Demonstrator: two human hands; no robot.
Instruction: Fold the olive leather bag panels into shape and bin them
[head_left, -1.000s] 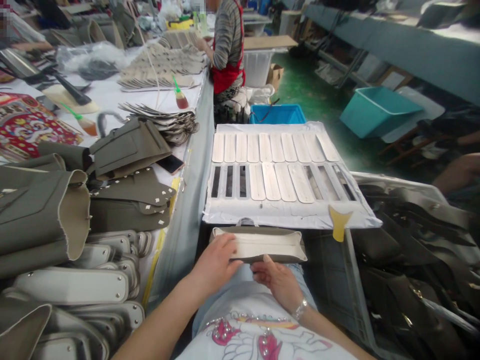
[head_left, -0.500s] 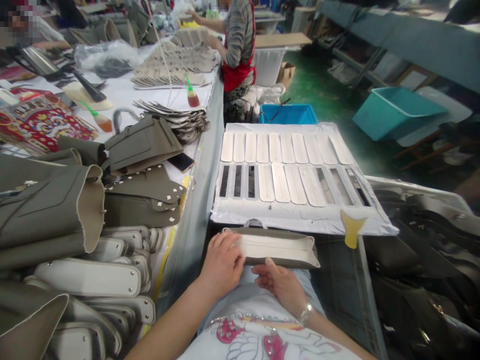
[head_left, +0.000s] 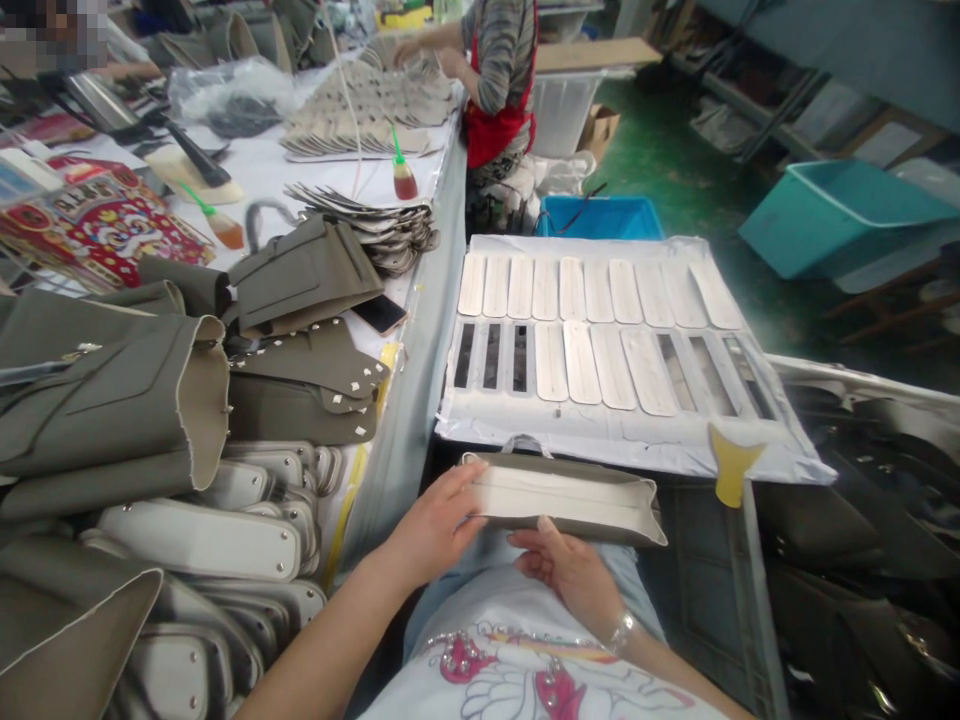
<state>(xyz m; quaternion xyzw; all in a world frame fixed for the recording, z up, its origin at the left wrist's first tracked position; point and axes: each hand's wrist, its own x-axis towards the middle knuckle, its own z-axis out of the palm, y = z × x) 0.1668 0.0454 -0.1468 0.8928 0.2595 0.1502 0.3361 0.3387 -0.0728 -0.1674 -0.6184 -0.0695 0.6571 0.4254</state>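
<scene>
An unfinished olive-grey bag body lies across my lap, its pale long inner strip facing up and its raw edges standing around it. My left hand grips the left end, fingers over the rim and thumb at the near side. Close below the near wall is my right hand, its thumb tip touching the edge and its fingers loosely apart. A small dark handle loop shows at the far side of the bag. Beyond it, several pale strips lie in two rows on a white-covered board.
To the left, a table holds olive bag pieces, stacked pale riveted panels, a phone and green-tipped bottles. A yellow scraper-shaped piece sits at the board's near edge. A co-worker sits beyond, by a blue bin.
The view has shifted, so the scene sits further right and the left table shows more. My left fingers have slid slightly on the bag's end; the bag and my right hand look nearly unchanged.
</scene>
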